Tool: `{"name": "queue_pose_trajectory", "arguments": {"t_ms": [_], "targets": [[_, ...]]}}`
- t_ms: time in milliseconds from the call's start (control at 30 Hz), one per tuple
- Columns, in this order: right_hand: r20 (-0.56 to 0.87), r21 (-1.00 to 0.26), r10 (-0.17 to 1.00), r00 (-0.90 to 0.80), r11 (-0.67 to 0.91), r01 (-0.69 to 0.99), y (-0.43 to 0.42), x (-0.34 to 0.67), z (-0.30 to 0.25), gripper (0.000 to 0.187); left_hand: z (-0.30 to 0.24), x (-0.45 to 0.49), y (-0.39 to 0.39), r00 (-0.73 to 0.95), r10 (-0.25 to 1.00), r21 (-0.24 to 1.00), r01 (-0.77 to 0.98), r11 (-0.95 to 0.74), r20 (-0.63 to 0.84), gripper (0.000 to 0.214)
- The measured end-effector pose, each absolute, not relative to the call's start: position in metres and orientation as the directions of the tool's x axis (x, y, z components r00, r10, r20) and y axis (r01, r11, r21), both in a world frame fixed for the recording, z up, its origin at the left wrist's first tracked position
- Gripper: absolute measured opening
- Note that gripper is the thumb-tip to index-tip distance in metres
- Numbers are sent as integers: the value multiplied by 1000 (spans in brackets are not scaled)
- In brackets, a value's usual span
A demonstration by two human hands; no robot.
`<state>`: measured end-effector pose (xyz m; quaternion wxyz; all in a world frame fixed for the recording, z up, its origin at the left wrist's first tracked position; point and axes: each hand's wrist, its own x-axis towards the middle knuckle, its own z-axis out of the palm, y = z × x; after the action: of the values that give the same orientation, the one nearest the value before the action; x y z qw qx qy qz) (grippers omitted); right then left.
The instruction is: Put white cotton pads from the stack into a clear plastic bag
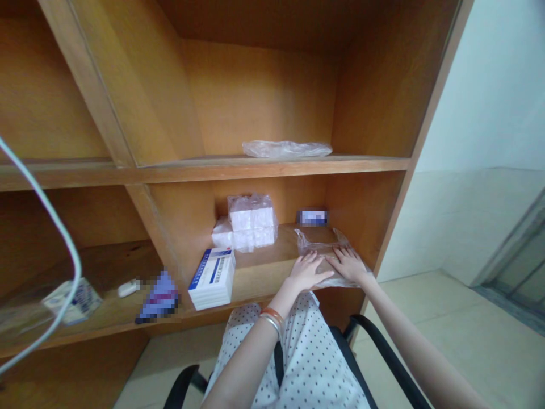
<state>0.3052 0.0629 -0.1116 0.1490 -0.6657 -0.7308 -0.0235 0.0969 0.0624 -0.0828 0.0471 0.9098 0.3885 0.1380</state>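
Observation:
A clear plastic bag (315, 244) lies on the lower shelf at the right, close to the front edge. My left hand (307, 271) rests on its left part, palm down with the fingers spread. On its right part my right hand (348, 264) lies flat, fingers stretched out. The bag looks flat, and part of it is hidden under both hands. Left of the hands, a stack of blue and white boxes (213, 278) sits at the shelf's front. Behind that stack, several white boxes (251, 221) are wrapped in clear plastic.
A small blurred box (313, 217) stands behind the bag. Another plastic bag (287, 149) lies on the upper shelf. In the left compartment are a white packet (74, 301), a small white object (128, 288) and a blurred blue item (158, 298). A pale cable (70, 244) hangs in front.

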Motion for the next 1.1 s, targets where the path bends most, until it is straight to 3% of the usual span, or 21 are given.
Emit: {"name": "queue_pose_trajectory", "arguments": {"t_ms": [200,433,633,700,900,1100], "targets": [[277,-149,935,-222,270,951,67,323,-108,74,-84,85,57,670,731,161,714,-682,125,101],[475,-126,824,-308,411,903,43,325,-85,72,-85,84,53,661,736,142,722,-677,150,108],[339,-30,824,-455,493,870,19,342,-92,99,-83,84,50,632,756,117,749,-653,169,108],[318,-12,836,-447,475,880,14,345,-100,100,-82,84,50,628,759,108,754,-648,169,109],[431,21,850,-301,324,946,19,342,-127,75,-81,85,51,623,775,113,767,-632,105,112],[425,34,865,-266,278,960,27,344,-138,73,-79,84,49,619,769,174,749,-639,161,106]]}}
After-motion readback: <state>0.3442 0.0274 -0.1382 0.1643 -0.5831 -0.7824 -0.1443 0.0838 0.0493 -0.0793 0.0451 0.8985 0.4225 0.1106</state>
